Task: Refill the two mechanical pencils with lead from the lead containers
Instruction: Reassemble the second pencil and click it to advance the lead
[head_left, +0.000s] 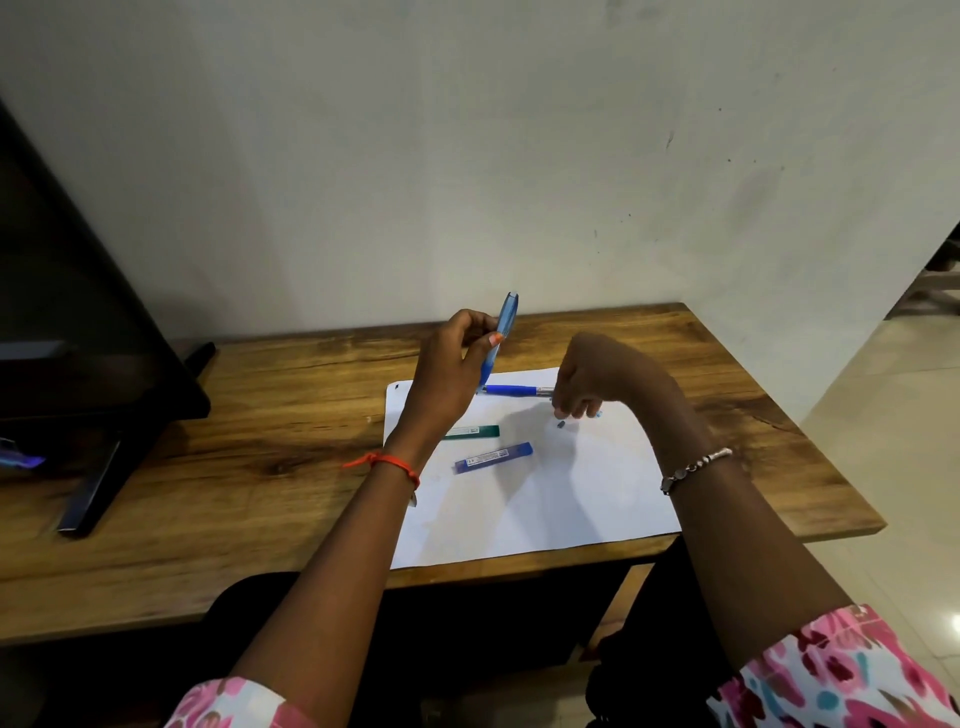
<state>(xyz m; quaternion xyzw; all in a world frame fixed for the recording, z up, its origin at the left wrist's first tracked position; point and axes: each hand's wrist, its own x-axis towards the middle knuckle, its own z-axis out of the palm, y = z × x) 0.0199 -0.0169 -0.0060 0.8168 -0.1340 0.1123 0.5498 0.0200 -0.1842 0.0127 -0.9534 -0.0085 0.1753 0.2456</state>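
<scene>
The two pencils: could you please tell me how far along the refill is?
Done: the light blue pencil looks uncapped at its top, and a small dark piece lies on the paper. In hand: the left hand holds that pencil upright; the right hand hovers low over the paper. Left: the dark blue pencil, green container and blue container lie untouched.

Green lead case (471, 431) & blue lead case (493, 458) have white labels (print too small to read).
</scene>
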